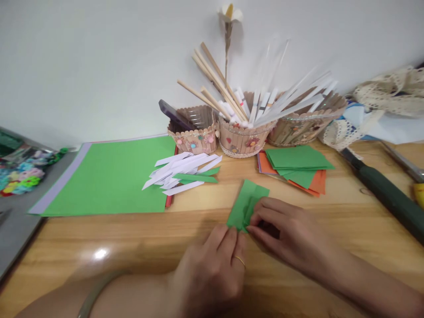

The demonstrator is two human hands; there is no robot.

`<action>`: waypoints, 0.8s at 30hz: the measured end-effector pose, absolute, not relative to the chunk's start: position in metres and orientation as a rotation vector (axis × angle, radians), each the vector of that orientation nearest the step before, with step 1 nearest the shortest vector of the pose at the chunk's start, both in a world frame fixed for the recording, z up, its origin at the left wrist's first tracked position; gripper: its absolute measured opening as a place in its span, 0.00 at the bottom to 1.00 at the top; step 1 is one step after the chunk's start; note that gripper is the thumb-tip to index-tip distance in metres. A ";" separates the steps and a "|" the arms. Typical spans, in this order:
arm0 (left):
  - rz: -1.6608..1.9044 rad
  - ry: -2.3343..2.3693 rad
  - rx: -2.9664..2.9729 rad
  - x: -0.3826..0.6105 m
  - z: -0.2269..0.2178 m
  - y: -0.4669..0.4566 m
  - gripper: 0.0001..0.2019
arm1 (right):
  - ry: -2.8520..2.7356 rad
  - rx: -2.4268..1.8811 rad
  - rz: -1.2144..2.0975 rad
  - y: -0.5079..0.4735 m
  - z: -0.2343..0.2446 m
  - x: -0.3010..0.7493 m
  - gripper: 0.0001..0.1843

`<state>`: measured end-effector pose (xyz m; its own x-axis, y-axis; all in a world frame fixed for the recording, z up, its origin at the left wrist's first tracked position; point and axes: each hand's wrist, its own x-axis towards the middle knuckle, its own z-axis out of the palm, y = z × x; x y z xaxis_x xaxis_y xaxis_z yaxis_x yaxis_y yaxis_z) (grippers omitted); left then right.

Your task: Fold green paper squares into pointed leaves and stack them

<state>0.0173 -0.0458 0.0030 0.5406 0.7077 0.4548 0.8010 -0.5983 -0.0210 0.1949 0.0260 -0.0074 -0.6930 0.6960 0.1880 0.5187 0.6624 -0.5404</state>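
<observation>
Green paper [240, 201] (partly folded), aslant on the tabletop [132, 243]

We see a light wooden table [139, 236] with visible grain. On it, a flower-decorated middle basket [241, 143] stands between a left basket [198, 140] and a right basket [298, 132]. Left of the middle basket we find large green sheets [109, 176]; nearer it, white and green paper strips [180, 170] overlap their edge. In front of it lies a small green paper [241, 198]; to its front right, a green-and-orange paper stack [300, 159]; farther right, a dark green tool [387, 190].
</observation>
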 end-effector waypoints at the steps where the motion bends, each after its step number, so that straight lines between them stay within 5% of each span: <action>1: -0.608 -1.265 -2.552 0.017 0.003 -0.046 0.18 | -2.501 -0.954 0.641 0.026 -0.007 0.195 0.08; 24: -0.398 -1.301 -2.597 0.021 -0.005 -0.047 0.10 | -2.549 -1.028 0.639 0.023 -0.006 0.194 0.03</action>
<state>0.0210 -0.0475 -0.0052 0.5743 0.7491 0.3302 0.8056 -0.5888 -0.0652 0.1938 0.0231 -0.0062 -0.6907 0.7125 0.1234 0.5701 0.6415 -0.5132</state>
